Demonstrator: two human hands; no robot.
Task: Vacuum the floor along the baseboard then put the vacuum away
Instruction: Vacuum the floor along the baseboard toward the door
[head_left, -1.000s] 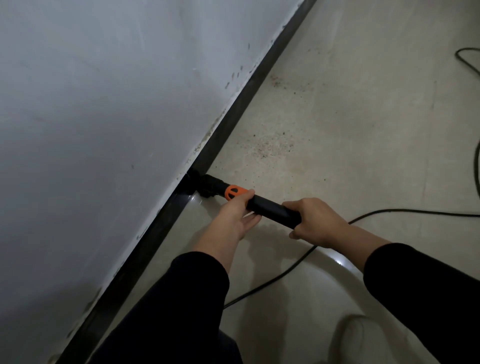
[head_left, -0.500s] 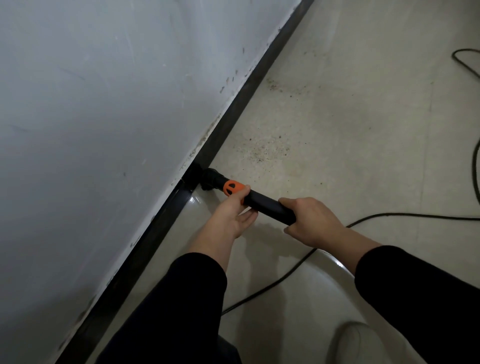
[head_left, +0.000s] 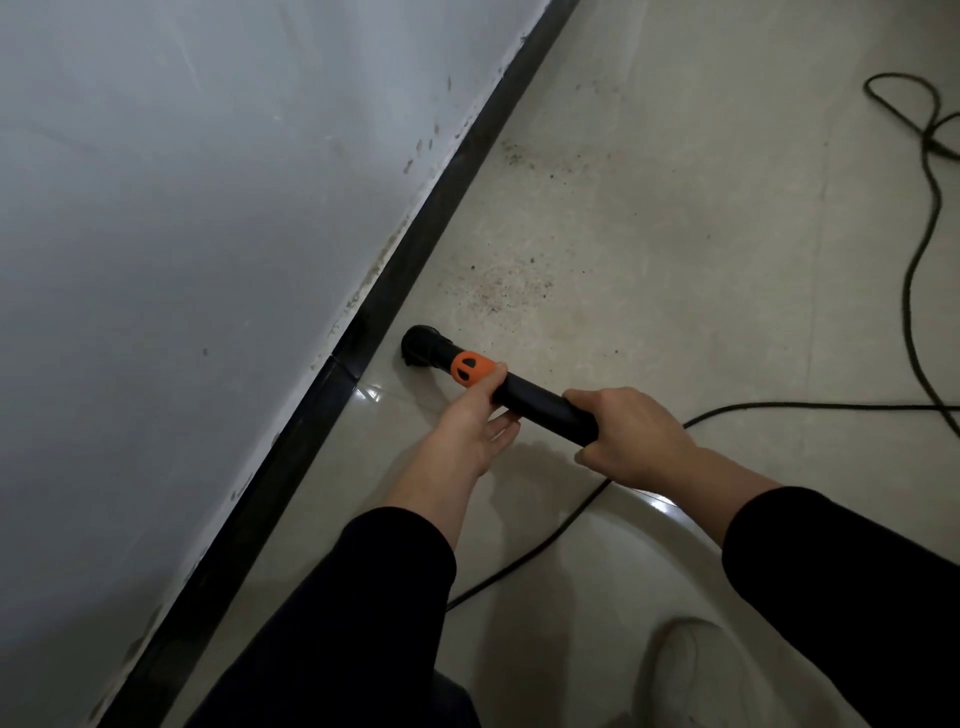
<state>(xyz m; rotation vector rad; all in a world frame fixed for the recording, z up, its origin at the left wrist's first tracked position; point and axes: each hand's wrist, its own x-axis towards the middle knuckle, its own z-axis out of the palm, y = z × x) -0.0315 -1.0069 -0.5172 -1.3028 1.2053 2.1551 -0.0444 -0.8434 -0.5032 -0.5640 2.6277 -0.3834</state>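
A black vacuum wand (head_left: 540, 402) with an orange collar (head_left: 470, 368) lies low over the beige floor. Its round brush nozzle (head_left: 422, 345) rests on the tile a short gap from the dark baseboard (head_left: 415, 249). My left hand (head_left: 470, 423) grips the wand just behind the orange collar. Farther back, my right hand (head_left: 631, 434) is wrapped around the wand's rear end. Dark specks of dirt (head_left: 506, 291) are scattered on the floor just beyond the nozzle, and more dirt (head_left: 524, 156) lies farther along the baseboard.
A black power cord (head_left: 810, 408) runs from under my right hand across the floor to the right and loops at the upper right (head_left: 930, 124). A white shoe (head_left: 691, 670) shows at the bottom. The grey wall (head_left: 182, 234) fills the left side.
The nozzle has come off the baseboard and now sits a little way out on the tile. Both hands keep their grip on the wand.
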